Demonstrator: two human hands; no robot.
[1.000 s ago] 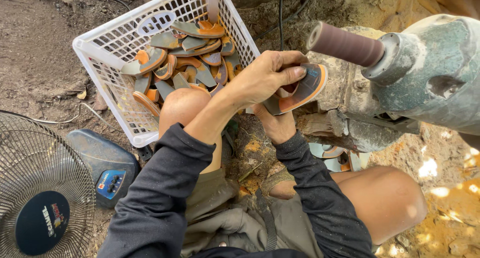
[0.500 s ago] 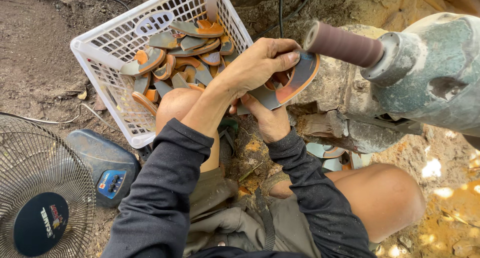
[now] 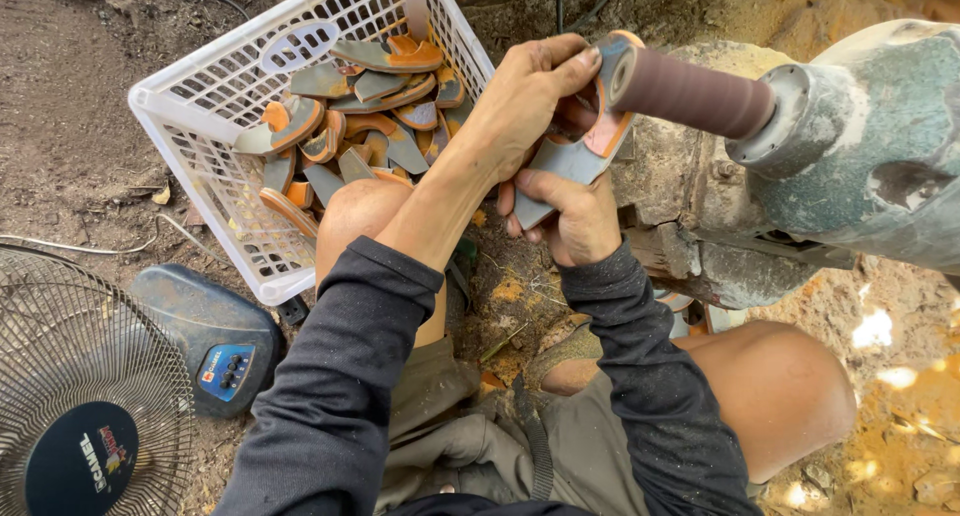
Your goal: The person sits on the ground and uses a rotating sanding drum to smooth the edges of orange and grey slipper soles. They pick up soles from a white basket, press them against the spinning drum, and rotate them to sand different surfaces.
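Raised since the earlier frame, both hands, left hand (image 3: 525, 101) above and right hand (image 3: 570, 216) below, clamp the grey-orange sole piece (image 3: 570, 156), apparently touching the sanding drum (image 3: 690, 91), whose long axis runs rightward.

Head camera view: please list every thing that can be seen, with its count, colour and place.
sole piece: one, grey with orange edge, held against the sanding drum
sanding drum: one, brown, at the machine's left end
machine: one, dusty green-grey, at right
basket: one, white plastic, upper left
sole pieces: many, grey and orange, inside the basket
fan: one, dark, with blue base, lower left
left hand: one, on top of the sole piece
right hand: one, gripping the sole piece from below
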